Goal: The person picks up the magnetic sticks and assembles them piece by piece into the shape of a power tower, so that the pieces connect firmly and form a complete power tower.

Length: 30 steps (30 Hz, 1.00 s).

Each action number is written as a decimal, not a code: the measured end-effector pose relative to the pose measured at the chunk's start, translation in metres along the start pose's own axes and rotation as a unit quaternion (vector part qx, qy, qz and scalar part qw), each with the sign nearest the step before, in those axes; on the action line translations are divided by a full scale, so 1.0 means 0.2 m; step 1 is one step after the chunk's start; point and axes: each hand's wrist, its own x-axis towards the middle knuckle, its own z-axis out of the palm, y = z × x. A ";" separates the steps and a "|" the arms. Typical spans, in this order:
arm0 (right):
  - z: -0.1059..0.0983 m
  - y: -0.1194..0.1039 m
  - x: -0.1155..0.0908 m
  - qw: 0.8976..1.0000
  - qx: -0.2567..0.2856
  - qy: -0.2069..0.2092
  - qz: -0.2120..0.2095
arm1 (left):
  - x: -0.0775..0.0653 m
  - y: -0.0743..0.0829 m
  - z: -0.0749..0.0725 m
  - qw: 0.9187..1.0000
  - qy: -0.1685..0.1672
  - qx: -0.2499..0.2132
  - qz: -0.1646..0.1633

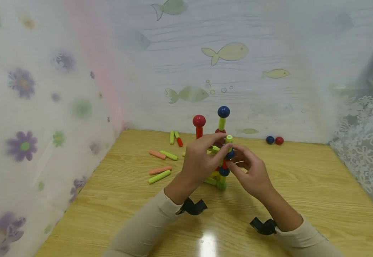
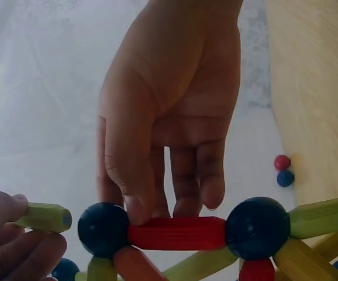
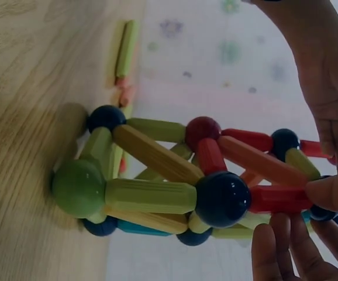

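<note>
A tower of coloured sticks and balls, with a green ball (image 3: 78, 187) at a bottom corner, stands on the table in front of me. My left hand (image 1: 197, 157) pinches a short yellow-green stick (image 2: 49, 216) between thumb and fingers. That stick's free end points at a blue ball (image 2: 103, 231) at the tower's top corner, a small gap between them in the left wrist view. Just below that ball, my right hand (image 1: 254, 175) holds the upright red stick (image 2: 178, 233) between thumb and fingers. My left hand hides part of the tower in the head view.
Loose yellow-green sticks (image 1: 159, 177) and orange sticks (image 1: 157, 154) lie left of the tower. A loose blue ball (image 1: 270, 140) and red ball (image 1: 279, 140) sit at the back right. Two tower posts, topped by a red ball (image 1: 199, 120) and a blue ball (image 1: 223, 111), rise behind my hands.
</note>
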 end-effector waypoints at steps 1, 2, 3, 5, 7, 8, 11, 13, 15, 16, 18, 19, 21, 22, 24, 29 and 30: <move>0.00 0.00 0.00 1.000 0.000 -0.001 0.000 | 0.00 0.00 0.01 1.000 -0.005 0.003 -0.002; 0.00 0.00 0.00 1.000 -0.001 -0.001 0.000 | 0.00 0.00 0.02 1.000 -0.009 0.007 -0.003; 0.00 0.01 0.00 1.000 -0.003 -0.002 -0.002 | 0.00 0.00 0.03 1.000 -0.013 0.010 -0.004; 0.00 0.01 0.00 1.000 -0.003 -0.004 -0.003 | 0.00 0.00 0.03 1.000 -0.020 0.019 -0.008; -0.01 0.01 0.00 1.000 -0.003 -0.008 -0.005 | 0.00 0.00 0.04 0.999 -0.026 0.032 -0.011; -0.01 0.01 0.00 1.000 -0.002 -0.010 -0.006 | 0.00 0.00 0.04 0.999 -0.029 0.036 -0.013; -0.03 0.04 0.01 1.000 0.007 -0.012 0.010 | -0.03 -0.01 0.02 0.998 -0.031 0.050 -0.007; -0.06 0.09 0.02 0.999 0.008 -0.010 0.037 | -0.06 -0.03 0.00 0.998 -0.019 0.055 0.004; -0.10 0.16 0.04 0.997 -0.006 -0.004 0.076 | -0.09 -0.06 -0.04 0.998 0.003 0.055 0.007; -0.13 0.21 0.05 0.995 -0.021 -0.002 0.098 | -0.10 -0.08 -0.05 0.998 0.017 0.053 0.002; -0.19 0.31 0.08 0.987 -0.058 -0.006 0.149 | -0.13 -0.14 -0.08 0.998 0.044 0.046 -0.025; -0.23 0.36 0.10 0.981 -0.080 -0.012 0.174 | -0.14 -0.16 -0.10 0.997 0.053 0.041 -0.046; -0.30 0.47 0.13 0.968 -0.117 -0.029 0.219 | -0.15 -0.20 -0.11 0.994 0.057 0.028 -0.092; -0.34 0.52 0.15 0.961 -0.131 -0.039 0.240 | -0.15 -0.22 -0.12 0.992 0.053 0.020 -0.113; -0.41 0.62 0.18 0.949 -0.140 -0.056 0.279 | -0.16 -0.24 -0.12 0.989 0.037 0.006 -0.145; -0.53 0.81 0.26 0.925 -0.117 -0.052 0.358 | -0.16 -0.26 -0.11 0.985 0.007 -0.012 -0.174; -0.55 0.84 0.28 0.921 -0.117 -0.050 0.369 | -0.16 -0.26 -0.11 0.985 0.005 -0.013 -0.173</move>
